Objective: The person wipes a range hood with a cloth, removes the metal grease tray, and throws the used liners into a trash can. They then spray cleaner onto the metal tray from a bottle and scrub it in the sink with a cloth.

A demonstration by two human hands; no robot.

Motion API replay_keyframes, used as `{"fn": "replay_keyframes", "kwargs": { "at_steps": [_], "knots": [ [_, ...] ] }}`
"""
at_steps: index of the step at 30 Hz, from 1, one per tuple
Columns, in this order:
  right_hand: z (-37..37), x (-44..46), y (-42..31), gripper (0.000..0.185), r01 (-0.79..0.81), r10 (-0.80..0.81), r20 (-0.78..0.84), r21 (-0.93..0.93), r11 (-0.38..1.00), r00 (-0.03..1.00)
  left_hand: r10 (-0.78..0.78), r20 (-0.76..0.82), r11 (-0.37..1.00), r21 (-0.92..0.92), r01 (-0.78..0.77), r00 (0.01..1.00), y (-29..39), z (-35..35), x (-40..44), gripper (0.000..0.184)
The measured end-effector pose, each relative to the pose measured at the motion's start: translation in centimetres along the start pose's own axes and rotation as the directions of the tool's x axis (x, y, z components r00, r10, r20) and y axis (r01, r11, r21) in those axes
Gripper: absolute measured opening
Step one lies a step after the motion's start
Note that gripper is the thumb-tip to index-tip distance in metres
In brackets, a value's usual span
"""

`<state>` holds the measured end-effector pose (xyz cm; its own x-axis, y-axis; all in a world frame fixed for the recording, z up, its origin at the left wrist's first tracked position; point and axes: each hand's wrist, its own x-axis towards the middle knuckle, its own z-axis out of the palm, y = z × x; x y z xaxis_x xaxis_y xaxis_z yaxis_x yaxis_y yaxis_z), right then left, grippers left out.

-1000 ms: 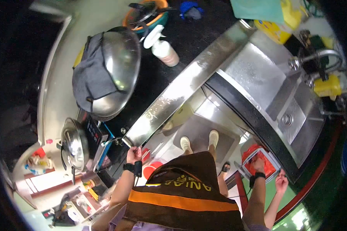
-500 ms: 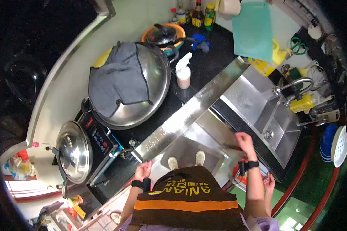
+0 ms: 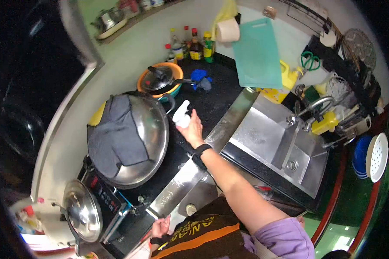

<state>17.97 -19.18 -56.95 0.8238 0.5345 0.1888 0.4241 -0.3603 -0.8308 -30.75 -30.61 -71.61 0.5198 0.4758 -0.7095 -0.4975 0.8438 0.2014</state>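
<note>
A white spray bottle (image 3: 182,115) stands on the black counter, its trigger head showing above my right hand. My right hand (image 3: 193,130) is closed around its body, which is mostly hidden by the fingers. Lower down, my left hand (image 3: 161,226) hangs beside the counter's front edge with loosely curled fingers and nothing visible in it. To the left of the bottle is a large metal wok lid (image 3: 153,125) with a grey cloth (image 3: 119,138) draped over it.
A lidded pan (image 3: 158,78) sits in an orange-rimmed basin behind the bottle. Sauce bottles (image 3: 196,47) line the wall. To the right are a steel sink (image 3: 259,125) and a green cutting board (image 3: 257,54). Another metal lid (image 3: 81,211) is at lower left.
My right hand has moved from beside the sink cabinet up and left across the counter and has closed on the spray bottle. My left hand stays low. The view has shifted.
</note>
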Motion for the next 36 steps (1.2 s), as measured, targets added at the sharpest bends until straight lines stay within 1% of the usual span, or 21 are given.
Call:
{"fn": "replay_keyframes", "kwargs": {
  "at_steps": [1, 2, 4, 5, 6, 7, 8, 9, 11, 12, 14, 16, 18, 19, 20, 22, 24, 27, 31, 33, 36],
  "knots": [
    [0.5, 0.4, 0.1, 0.100, 0.031, -0.030, -0.022, 0.035, 0.999, 0.999, 0.080, -0.214, 0.993, 0.102, -0.060, 0.974, -1.0, 3.9, -1.3, 0.013],
    [0.9, 0.7, 0.2, 0.100, 0.034, -0.033, -0.023, 0.064, 0.997, 0.999, 0.106, -0.146, 0.990, 0.103, -0.091, 0.984, -0.8, 3.3, -2.1, 0.014],
    [2.1, 1.3, 0.5, 0.100, 0.098, -0.091, -0.075, 0.096, 0.991, 0.993, 0.073, -0.226, 0.935, 0.354, 0.012, 0.971, 0.9, 1.1, -2.6, 0.022],
    [2.7, 1.6, 0.5, 0.098, 0.113, -0.099, -0.106, 0.135, 0.984, 0.989, 0.134, -0.230, 0.937, 0.345, -0.049, 0.964, 0.7, 0.6, -2.5, 0.021],
    [3.0, 1.9, 0.2, 0.092, 0.071, -0.060, -0.093, 0.123, 0.990, 0.994, 0.195, -0.232, 0.936, 0.335, -0.110, 0.953, -0.1, 1.1, -2.9, 0.022],
    [3.4, 2.2, -0.1, 0.086, 0.063, -0.056, -0.082, 0.086, 0.994, 0.995, 0.247, -0.148, 0.923, 0.338, -0.185, 0.958, -1.0, 4.6, -4.0, 0.024],
    [3.7, 2.6, -0.3, 0.080, 0.056, -0.052, -0.074, 0.050, 0.997, 0.996, 0.283, -0.105, 0.930, 0.271, -0.246, 0.953, -1.5, 6.3, -4.4, 0.035],
    [3.6, 2.9, -0.9, 0.080, 0.052, -0.047, -0.085, 0.054, 0.997, 0.995, 0.287, -0.058, 0.924, 0.281, -0.260, 0.956, -1.3, 6.5, -4.5, 0.042],
    [3.0, 3.0, -1.8, 0.065, -0.074, 0.078, -0.037, 0.117, 0.990, 0.996, 0.311, 0.019, 0.901, 0.312, -0.301, 0.950, -0.6, 5.5, -4.9, 0.060],
    [2.8, 3.3, -1.7, 0.065, -0.074, 0.080, -0.048, 0.112, 0.991, 0.996, 0.302, 0.026, 0.903, 0.314, -0.294, 0.953, -0.2, 6.0, -5.2, 0.060],
    [2.5, 3.1, -1.3, 0.056, -0.181, 0.191, -0.063, 0.137, 0.974, 0.980, 0.322, 0.098, 0.831, 0.448, -0.330, 0.942, 0.6, 8.5, -7.7, 0.062],
    [1.4, 2.5, -0.2, 0.053, -0.143, 0.172, -0.115, 0.222, 0.965, 0.978, 0.298, 0.110, 0.832, 0.457, -0.314, 0.948, 1.2, 12.8, -10.5, 0.060],
    [-0.8, 1.6, 0.1, 0.053, -0.124, 0.166, -0.120, 0.295, 0.947, 0.979, 0.310, 0.215, 0.791, 0.483, -0.377, 0.926, 2.4, 14.1, -11.5, 0.061],
    [-1.6, 1.3, 0.4, 0.051, -0.047, 0.104, -0.160, 0.325, 0.944, 0.982, 0.260, 0.244, 0.795, 0.494, -0.351, 0.934, 3.0, 15.6, -12.6, 0.060],
    [-2.5, 1.1, 0.8, 0.048, -0.025, 0.085, -0.166, 0.334, 0.942, 0.982, 0.299, 0.228, 0.786, 0.492, -0.375, 0.926, 2.9, 17.2, -13.7, 0.059],
    [-5.9, -0.3, -0.2, 0.044, 0.124, -0.042, -0.220, 0.374, 0.919, 0.975, 0.242, 0.183, 0.848, 0.438, -0.299, 0.953, 4.0, 16.6, -14.2, 0.058],
    [-8.9, -1.8, -0.6, 0.041, 0.199, -0.122, -0.228, 0.355, 0.913, 0.966, 0.220, 0.168, 0.846, 0.458, -0.274, 0.961, 4.6, 16.2, -14.5, 0.059],
    [-12.9, -4.3, -0.9, 0.047, 0.265, -0.202, -0.214, 0.326, 0.907, 0.956, 0.154, 0.246, 0.832, 0.490, -0.260, 0.957, 4.2, 17.8, -14.0, 0.060],
    [-18.6, -8.3, -0.4, 0.053, 0.213, -0.157, -0.222, 0.256, 0.943, 0.962, 0.083, 0.302, 0.810, 0.535, -0.241, 0.950, 3.2, 19.9, -12.0, 0.059],
    [-21.5, -9.8, 3.0, 0.049, 0.181, -0.089, -0.342, 0.248, 0.952, 0.936, 0.052, 0.321, 0.805, 0.547, -0.229, 0.946, 2.8, 19.8, -10.5, 0.059],
    [-28.2, -12.0, 8.0, 0.042, 0.128, 0.074, -0.577, 0.301, 0.945, 0.813, 0.052, 0.294, 0.799, 0.561, -0.216, 0.954, 2.8, 18.4, -8.5, 0.061]
  ]
}}
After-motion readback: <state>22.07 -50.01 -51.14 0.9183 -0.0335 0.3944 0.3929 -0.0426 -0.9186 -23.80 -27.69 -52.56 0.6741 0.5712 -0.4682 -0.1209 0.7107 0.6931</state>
